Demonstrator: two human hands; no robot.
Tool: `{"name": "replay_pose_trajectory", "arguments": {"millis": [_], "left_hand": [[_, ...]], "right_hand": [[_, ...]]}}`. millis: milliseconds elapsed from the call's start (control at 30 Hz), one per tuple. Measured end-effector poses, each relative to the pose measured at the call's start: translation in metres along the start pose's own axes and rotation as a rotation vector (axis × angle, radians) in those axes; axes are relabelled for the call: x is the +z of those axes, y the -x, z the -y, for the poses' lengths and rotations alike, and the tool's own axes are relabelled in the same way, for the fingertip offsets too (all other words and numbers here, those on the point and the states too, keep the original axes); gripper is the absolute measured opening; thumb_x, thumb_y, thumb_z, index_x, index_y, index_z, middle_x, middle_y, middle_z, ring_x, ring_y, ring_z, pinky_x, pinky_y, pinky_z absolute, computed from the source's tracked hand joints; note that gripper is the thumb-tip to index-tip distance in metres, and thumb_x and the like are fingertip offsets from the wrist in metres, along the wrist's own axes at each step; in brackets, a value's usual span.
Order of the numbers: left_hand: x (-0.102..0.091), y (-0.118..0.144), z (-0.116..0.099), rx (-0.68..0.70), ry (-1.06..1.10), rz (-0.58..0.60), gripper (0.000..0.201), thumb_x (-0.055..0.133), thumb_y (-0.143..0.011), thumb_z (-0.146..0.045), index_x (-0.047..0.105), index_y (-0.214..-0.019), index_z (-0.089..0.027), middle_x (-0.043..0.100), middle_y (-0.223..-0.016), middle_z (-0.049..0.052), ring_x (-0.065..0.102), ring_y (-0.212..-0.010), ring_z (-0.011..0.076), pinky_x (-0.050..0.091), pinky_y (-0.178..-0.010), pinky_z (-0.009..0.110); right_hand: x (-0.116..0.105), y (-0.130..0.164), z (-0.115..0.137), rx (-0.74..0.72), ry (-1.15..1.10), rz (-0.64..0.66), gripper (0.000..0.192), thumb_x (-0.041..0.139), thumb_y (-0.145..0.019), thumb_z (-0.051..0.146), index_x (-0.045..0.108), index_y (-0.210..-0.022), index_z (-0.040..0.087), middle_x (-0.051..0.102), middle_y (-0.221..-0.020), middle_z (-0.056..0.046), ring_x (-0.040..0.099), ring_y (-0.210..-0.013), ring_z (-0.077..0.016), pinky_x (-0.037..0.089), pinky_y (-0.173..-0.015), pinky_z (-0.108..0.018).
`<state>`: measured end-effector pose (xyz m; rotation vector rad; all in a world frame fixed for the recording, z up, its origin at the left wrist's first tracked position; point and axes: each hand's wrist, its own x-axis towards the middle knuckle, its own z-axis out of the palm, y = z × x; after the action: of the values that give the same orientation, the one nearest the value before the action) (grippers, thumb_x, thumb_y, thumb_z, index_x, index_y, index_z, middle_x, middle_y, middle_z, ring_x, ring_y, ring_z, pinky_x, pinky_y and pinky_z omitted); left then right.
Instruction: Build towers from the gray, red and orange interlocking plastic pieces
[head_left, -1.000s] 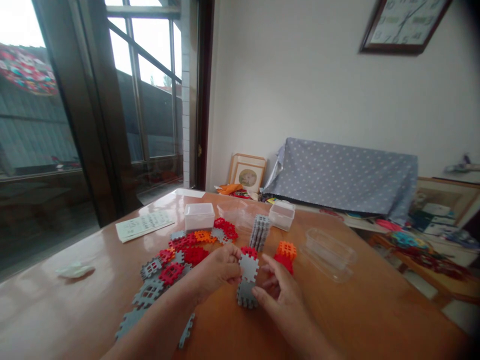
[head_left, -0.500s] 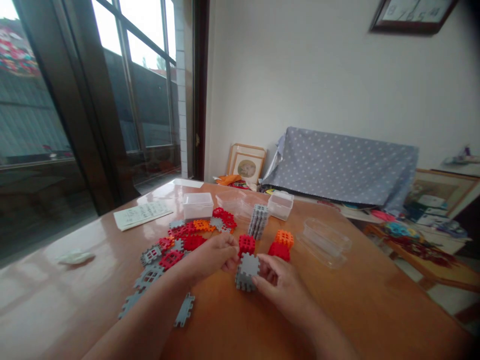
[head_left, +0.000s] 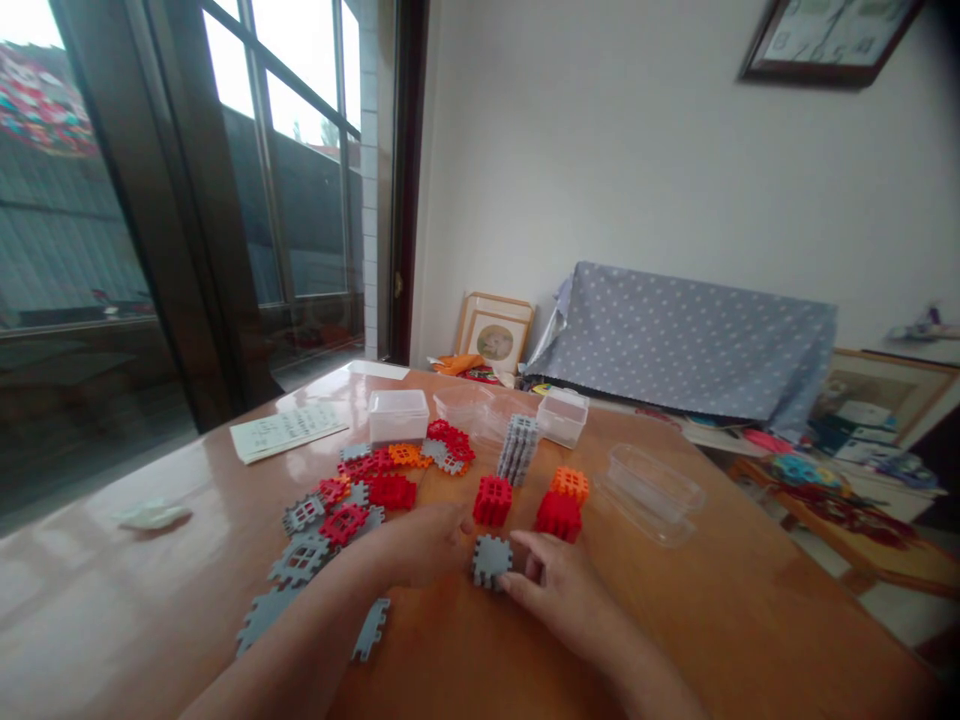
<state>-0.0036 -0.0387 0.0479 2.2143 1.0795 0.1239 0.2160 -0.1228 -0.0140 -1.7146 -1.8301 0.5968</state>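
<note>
A small stack of grey interlocking tiles [head_left: 493,562], notched along the edges, lies on the table between my hands. At its right side, my right hand [head_left: 551,575] has thumb and forefinger on the near and far corners. My left hand [head_left: 439,542] is just left of the stack, its fingers curled and mostly hidden behind the back of the hand. Just beyond stands a red tile stack [head_left: 493,500]. Farther back is a tall, slightly leaning grey tile stack [head_left: 517,450]. Right of these are another red stack [head_left: 559,515] and an orange stack [head_left: 570,484].
Loose red tiles [head_left: 345,523], orange tiles [head_left: 409,455] and grey tiles [head_left: 300,560] spread across the left. Clear plastic boxes [head_left: 397,415] and a clear lid [head_left: 649,495] lie behind and to the right. A written paper [head_left: 289,432] and a crumpled wrapper [head_left: 154,515] are at left.
The upper grey tile, tilted half a second ago, now lies level on the stack. My left hand has come down and nearer me; my right hand has lowered slightly.
</note>
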Motion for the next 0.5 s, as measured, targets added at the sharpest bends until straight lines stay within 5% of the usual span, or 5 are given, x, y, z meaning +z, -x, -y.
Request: {"name": "replay_pose_trajectory", "arguments": {"millis": [267, 500], "left_hand": [[0.006, -0.006, 0.006, 0.060, -0.032, 0.027, 0.026, 0.050, -0.078, -0.020, 0.066, -0.098, -0.018, 0.068, -0.075, 0.001, 0.058, -0.064, 0.0162, 0.029, -0.051, 0.027], [0.006, -0.006, 0.013, 0.017, -0.069, 0.055, 0.042, 0.061, -0.068, -0.021, 0.064, -0.110, -0.022, 0.071, -0.083, 0.001, 0.063, -0.068, 0.0188, 0.033, -0.050, 0.026]], "right_hand": [[0.006, -0.001, -0.007, 0.040, -0.127, -0.015, 0.033, 0.066, -0.087, 0.030, 0.067, -0.118, 0.021, 0.066, -0.088, -0.001, 0.061, -0.073, -0.0166, 0.044, -0.065, -0.028], [0.006, 0.003, -0.001, 0.053, -0.085, -0.009, 0.059, 0.078, -0.073, 0.030, 0.060, -0.128, 0.025, 0.066, -0.114, -0.005, 0.064, -0.094, -0.0213, 0.050, -0.081, -0.032]]}}
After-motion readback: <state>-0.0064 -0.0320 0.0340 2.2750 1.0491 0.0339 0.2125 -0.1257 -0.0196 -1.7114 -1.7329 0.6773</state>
